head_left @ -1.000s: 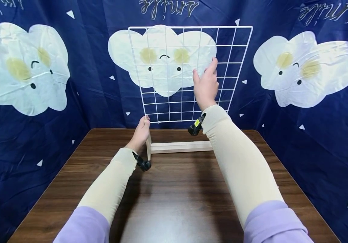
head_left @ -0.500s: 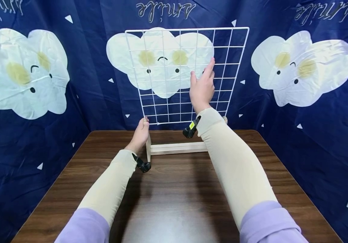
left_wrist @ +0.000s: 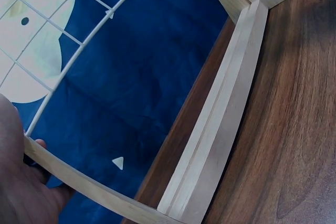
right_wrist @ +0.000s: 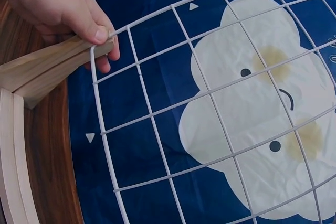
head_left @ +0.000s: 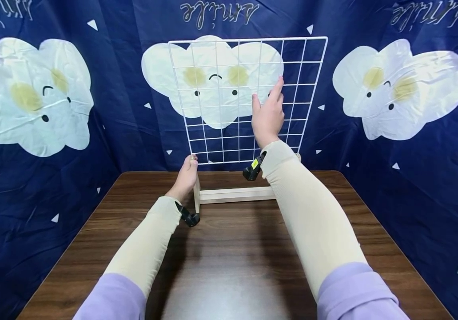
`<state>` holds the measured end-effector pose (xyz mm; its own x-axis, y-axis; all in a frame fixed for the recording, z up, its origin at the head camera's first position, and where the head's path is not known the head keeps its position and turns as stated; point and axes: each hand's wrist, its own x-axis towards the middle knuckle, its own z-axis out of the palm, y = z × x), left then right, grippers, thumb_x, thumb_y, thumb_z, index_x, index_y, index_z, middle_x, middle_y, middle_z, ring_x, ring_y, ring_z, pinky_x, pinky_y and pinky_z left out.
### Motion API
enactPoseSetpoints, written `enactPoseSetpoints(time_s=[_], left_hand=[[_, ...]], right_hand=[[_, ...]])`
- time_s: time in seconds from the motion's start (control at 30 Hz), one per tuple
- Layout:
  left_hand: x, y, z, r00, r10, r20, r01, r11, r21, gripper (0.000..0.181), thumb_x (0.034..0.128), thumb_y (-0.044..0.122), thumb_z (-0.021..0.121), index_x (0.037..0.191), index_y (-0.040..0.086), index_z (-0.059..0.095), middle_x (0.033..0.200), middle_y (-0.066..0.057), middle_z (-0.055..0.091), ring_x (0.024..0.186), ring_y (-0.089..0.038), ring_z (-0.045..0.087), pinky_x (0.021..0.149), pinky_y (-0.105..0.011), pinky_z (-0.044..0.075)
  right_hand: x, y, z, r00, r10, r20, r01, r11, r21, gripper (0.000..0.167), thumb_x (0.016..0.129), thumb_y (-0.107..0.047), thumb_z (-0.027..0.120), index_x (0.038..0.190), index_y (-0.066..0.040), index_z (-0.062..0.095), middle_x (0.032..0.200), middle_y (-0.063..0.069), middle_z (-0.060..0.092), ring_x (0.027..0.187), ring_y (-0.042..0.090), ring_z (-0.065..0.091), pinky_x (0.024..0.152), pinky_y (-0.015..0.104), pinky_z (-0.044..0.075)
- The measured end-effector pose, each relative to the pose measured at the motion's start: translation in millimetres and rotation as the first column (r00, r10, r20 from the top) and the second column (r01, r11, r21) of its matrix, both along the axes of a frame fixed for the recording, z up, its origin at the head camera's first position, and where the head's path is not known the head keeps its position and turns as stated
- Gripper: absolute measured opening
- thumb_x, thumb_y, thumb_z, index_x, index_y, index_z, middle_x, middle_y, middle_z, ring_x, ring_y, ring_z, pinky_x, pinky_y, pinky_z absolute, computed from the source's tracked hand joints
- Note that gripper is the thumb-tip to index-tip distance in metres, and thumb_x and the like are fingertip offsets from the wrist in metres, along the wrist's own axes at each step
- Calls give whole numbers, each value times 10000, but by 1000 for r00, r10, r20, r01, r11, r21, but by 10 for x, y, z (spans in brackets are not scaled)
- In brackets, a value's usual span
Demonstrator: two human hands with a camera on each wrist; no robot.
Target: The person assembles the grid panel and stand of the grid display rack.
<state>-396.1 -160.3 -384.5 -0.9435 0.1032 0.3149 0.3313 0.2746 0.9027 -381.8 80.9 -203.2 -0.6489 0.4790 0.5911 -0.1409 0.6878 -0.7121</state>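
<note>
A white wire grid panel (head_left: 217, 106) stands upright, its lower corners at the tops of a pale wooden stand's two side posts. My left hand (head_left: 184, 180) grips the stand's left side post (left_wrist: 86, 183) near the grid's lower left corner. In the right wrist view, that left hand (right_wrist: 73, 11) has its thumb on the post's top, with fingertips showing on the other side. My right hand (head_left: 268, 119) is in front of the grid's right half, thumb and index finger extended upward. Whether it touches the wires is unclear, and its other fingers are partly hidden.
The stand's grooved wooden crossbar (head_left: 236, 194) lies low between the posts, near the back of the brown wooden table (head_left: 229, 249). Dark blue curtains (head_left: 125, 111) with white clouds hang behind and on both sides. The right forearm hides part of the stand's right side.
The head view has shifted slightly. The grid's upper right corner and my right hand have moved slightly left relative to the curtain. My left hand keeps its grip on the post.
</note>
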Motion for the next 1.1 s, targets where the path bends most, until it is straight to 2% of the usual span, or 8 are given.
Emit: enactPoseSetpoints(time_s=[0.53, 0.77, 1.1], left_hand=[[3, 7, -7, 1000, 14, 7, -14, 1000, -24, 468, 1114, 179, 308, 1533, -30, 302, 1558, -237, 374, 1478, -326, 299, 1220, -421, 212], [2, 13, -13, 1000, 26, 4, -26, 999, -27, 463, 1110, 168, 304, 1529, -29, 309, 1528, -253, 409, 1456, -345, 340, 1211, -430, 234], [14, 3, 6, 999, 32, 16, -32, 999, -26, 471, 1113, 187, 310, 1533, -27, 306, 1537, -235, 407, 1467, -339, 325, 1216, -424, 224]], right_hand=[[-10, 19, -69, 1000, 14, 25, -14, 1000, 5, 792, 1004, -493, 565, 1614, -236, 130, 1444, 24, 515, 1158, 310, 618, 936, 486, 488], [-30, 18, -106, 1000, 14, 9, -15, 1000, 13, 782, 1003, -491, 569, 1607, -226, 150, 1441, 30, 517, 1160, 307, 618, 927, 490, 488], [-52, 20, -134, 1000, 13, -14, -13, 1000, 2, 752, 991, -473, 602, 1576, -213, 208, 1357, 29, 548, 1070, 341, 621, 907, 504, 478]])
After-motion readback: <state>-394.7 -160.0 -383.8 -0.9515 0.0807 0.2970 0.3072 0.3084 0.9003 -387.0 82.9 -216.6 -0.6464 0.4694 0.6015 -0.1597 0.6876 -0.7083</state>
